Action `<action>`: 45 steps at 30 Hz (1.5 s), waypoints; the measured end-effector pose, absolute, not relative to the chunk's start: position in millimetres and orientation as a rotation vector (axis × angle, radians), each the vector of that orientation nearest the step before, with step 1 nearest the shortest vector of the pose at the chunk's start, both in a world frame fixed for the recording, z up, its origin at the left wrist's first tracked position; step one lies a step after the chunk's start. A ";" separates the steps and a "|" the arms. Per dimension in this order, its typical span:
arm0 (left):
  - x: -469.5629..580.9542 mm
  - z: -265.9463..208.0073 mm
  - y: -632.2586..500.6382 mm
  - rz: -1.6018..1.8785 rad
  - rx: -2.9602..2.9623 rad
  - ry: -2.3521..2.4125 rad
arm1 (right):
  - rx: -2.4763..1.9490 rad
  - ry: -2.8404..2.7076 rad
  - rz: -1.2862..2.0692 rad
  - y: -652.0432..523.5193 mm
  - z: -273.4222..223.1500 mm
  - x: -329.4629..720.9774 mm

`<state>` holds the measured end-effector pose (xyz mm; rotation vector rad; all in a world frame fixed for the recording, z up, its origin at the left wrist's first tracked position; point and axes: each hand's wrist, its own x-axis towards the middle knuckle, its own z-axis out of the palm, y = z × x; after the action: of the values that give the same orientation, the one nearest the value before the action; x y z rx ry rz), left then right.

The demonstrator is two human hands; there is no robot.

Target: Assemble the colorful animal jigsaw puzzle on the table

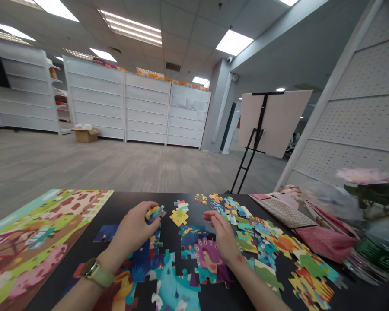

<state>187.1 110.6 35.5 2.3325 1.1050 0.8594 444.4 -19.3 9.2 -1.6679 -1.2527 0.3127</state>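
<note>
My left hand (138, 226), with a watch (97, 272) on its wrist, pinches one or more jigsaw puzzle pieces (155, 212) in yellow and teal between thumb and fingers. Below it lies a partly joined puzzle (176, 280) in blue, teal and purple, with dark gaps showing the table. My right hand (225, 235) hovers by the purple peacock section (207, 255), fingers stretched out and nothing visible in them. Between the hands lies a yellow puzzle piece (179, 217). Part of the puzzle is hidden under my left forearm.
Many loose puzzle pieces (272, 242) spread along the right of the black table (129, 198). A farm picture board (45, 242) lies at the left. On the right are a pink fabric bag (333, 239), a plastic bottle (379, 250) and pink flowers (366, 176). An easel (256, 134) stands beyond.
</note>
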 end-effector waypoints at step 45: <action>166.3 23.4 124.2 0.352 2.443 0.990 | -2.079 -1.786 0.004 12.6 11.6 391.5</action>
<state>166.3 124.2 23.4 2.4431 0.9900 0.3517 391.5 12.6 11.6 -2.0790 -1.7861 0.0040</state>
